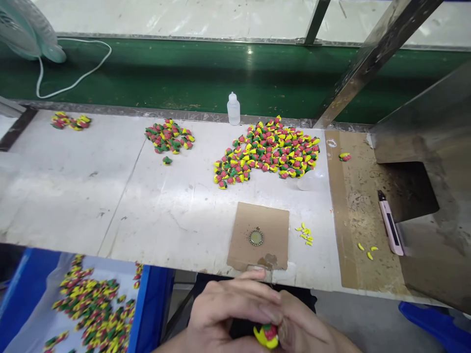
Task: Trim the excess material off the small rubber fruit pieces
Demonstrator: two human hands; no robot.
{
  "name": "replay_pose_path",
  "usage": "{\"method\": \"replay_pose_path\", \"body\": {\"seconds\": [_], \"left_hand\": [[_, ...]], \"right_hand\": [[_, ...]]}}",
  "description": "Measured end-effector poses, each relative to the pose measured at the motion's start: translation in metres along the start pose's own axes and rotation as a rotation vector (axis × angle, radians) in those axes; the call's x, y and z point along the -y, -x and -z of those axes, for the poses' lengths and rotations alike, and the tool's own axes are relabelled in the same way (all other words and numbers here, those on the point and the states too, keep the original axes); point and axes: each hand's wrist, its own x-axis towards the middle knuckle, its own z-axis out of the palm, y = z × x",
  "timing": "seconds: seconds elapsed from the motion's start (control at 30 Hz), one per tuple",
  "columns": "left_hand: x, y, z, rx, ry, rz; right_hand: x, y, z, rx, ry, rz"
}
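My left hand and my right hand meet at the bottom of the view, just below the table's front edge. Between them they hold a small polymer-clay fruit piece in yellow, red and green, partly hidden by my fingers. Just beyond my hands lies a cardboard square bearing a round metal pendant bezel. Small yellow clay bits lie to its right. Several heaps of finished-looking clay pieces are spread farther along the white table.
A blue crate of clay pieces stands at lower left. A pink utility knife lies on a brown mat at right, beside a metal chute. A plastic dropper bottle stands at the back edge, and a fan sits far left.
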Motion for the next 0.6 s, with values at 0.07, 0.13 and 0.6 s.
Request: {"method": "replay_pose_path", "body": {"seconds": [0.07,0.13,0.6], "left_hand": [[-0.001,0.001,-0.001,0.024,-0.023,-0.005],[-0.004,0.003,-0.003,0.031,-0.05,-0.009],[0.004,0.012,-0.031,-0.145,-0.053,0.001]], "right_hand": [[-0.005,-0.002,-0.005,0.02,0.026,0.014],[-0.014,-0.002,-0.01,0.004,0.068,0.074],[-0.037,-0.001,-0.024,-0.13,0.184,0.17]]}}
